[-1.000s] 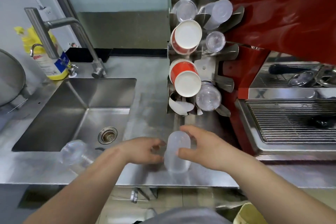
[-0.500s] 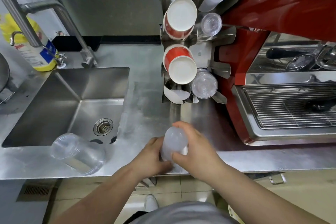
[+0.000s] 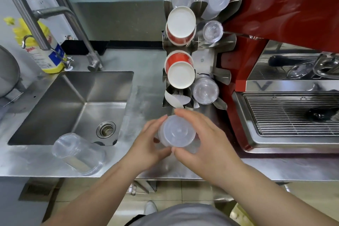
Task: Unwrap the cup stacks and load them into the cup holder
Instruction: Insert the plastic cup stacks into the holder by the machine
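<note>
I hold a frosted white plastic cup stack (image 3: 177,131) upright over the steel counter, its flat end facing me. My left hand (image 3: 149,145) grips its left side and my right hand (image 3: 198,139) wraps its right side; whether wrap is on it cannot be told. Just beyond stands the steel cup holder (image 3: 205,60), with red paper cups (image 3: 180,69), clear cups (image 3: 205,89) and frosted cups (image 3: 215,3) in its slots. A second stack of clear cups (image 3: 78,153) lies on its side on the counter's front edge, left of my hands.
A steel sink (image 3: 73,104) with a tap (image 3: 55,29) fills the left. A yellow bottle (image 3: 39,46) stands behind it. A red espresso machine (image 3: 286,24) and its drip grate (image 3: 293,113) flank the holder on the right. The counter's front edge (image 3: 275,172) runs below my wrists.
The frosted stack was lying on the counter a second ago; both hands have stood it up and lifted it toward me. My view has shifted slightly.
</note>
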The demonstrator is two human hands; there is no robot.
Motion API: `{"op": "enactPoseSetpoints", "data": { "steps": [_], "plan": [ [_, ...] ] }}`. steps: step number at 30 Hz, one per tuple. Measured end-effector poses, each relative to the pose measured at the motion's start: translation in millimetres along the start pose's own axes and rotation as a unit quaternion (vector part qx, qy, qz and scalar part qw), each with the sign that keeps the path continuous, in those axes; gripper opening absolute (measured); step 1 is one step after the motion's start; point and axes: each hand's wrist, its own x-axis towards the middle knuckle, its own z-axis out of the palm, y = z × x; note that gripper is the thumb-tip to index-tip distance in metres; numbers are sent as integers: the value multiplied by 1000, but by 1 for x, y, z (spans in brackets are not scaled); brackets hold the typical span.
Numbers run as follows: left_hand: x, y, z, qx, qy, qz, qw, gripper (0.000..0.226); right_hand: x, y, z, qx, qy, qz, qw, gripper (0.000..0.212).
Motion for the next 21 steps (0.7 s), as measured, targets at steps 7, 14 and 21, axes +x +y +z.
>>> {"op": "enactPoseSetpoints", "data": {
  "steps": [7,14,21],
  "plan": [
    [-5,61,-41,-13,83,57,995,69,20,-40,-37,-2,19,-105,994,82],
    [-9,111,-78,12,189,139,972,79,34,-78,-81,6,74,-222,972,81],
    [18,168,-116,18,215,203,955,76,53,-110,-126,78,142,-283,945,74]
  ]
}}
